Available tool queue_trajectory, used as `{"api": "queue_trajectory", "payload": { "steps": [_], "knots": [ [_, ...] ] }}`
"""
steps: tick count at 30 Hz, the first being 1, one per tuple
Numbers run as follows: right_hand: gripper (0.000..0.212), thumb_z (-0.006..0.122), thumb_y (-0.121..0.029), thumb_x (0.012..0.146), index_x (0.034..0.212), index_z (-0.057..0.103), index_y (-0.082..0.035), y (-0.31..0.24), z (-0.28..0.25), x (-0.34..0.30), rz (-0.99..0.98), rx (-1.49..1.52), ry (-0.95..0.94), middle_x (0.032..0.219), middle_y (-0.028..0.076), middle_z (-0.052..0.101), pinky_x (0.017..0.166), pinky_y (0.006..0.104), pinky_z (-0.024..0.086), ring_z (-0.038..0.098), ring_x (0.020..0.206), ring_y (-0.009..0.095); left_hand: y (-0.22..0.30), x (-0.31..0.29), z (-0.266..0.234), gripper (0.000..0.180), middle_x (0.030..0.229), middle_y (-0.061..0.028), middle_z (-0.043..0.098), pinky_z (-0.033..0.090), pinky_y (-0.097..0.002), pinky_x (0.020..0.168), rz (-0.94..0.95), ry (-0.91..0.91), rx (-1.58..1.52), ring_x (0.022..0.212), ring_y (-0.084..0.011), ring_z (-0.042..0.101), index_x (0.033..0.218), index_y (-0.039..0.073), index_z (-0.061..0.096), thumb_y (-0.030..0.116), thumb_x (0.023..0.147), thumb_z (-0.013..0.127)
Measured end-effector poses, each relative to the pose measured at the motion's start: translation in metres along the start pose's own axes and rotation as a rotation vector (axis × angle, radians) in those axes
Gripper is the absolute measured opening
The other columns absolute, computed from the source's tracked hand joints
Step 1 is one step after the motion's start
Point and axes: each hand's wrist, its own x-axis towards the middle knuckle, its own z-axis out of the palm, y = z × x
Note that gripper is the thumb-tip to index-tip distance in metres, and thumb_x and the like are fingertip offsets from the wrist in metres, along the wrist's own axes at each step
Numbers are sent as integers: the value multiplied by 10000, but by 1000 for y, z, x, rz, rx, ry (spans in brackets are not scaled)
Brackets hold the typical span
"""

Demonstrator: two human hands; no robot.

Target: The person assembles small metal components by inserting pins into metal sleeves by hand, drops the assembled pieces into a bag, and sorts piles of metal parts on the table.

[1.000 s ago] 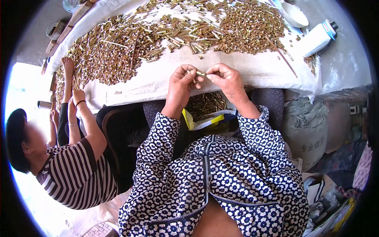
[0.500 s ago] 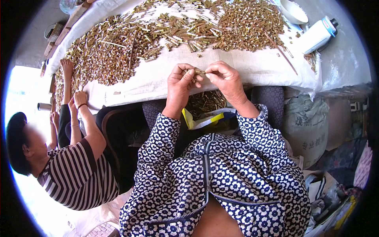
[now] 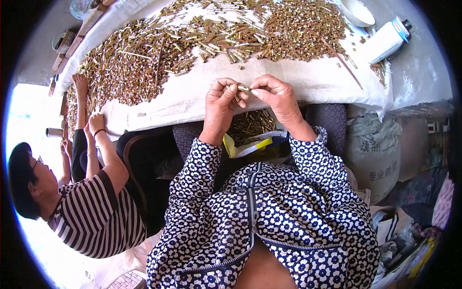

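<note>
Just above the front edge of the cloth-covered table, my two hands meet at a small gold-coloured metal tube (image 3: 244, 88). My left hand (image 3: 219, 103) pinches one end between thumb and fingers, its other fingers curled; another small gold piece shows among them. From the other side, my right hand (image 3: 277, 98) has thumb and forefinger closed on the tube's far end. Partly hidden below my hands is an open bag (image 3: 262, 145) with a yellow and white rim, holding many similar gold pieces.
Loose gold tubes (image 3: 228, 36) lie between a left heap of short pieces (image 3: 130, 67) and a right heap (image 3: 305, 31). Thin sticks (image 3: 342, 65), a white bowl (image 3: 358, 13) and a white canister (image 3: 387, 41) are at right. A co-worker in stripes (image 3: 96, 212) sits at left.
My hands stay in nearly the same place, and more of the tube shows between my fingertips. At left, the co-worker's head has tilted up slightly.
</note>
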Motion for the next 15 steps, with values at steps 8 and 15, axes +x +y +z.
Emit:
{"api": "queue_trajectory", "payload": {
  "steps": [8, 15],
  "knots": [
    [83, 599, 8, 835, 908, 636, -10, -1, 1, 1, -147, -203, 60, 846, -8, 590, 688, 212, 439, 534, 763, 63, 2, -1, 11, 43, 787, -81, 645, 501, -215, 584, 126, 15, 177, 640, -122, 612, 991, 37, 519, 39, 950, 510],
    [133, 598, 21, 701, 817, 571, -38, 3, -7, 3, -211, -784, -19, 826, 124, 581, 694, 405, 472, 579, 822, 340, -14, 6, 13, 61, 763, -120, 641, 503, -311, 593, 364, -79, 1151, 679, -210, 649, 940, 38, 571, 55, 886, 591]
  ]
}}
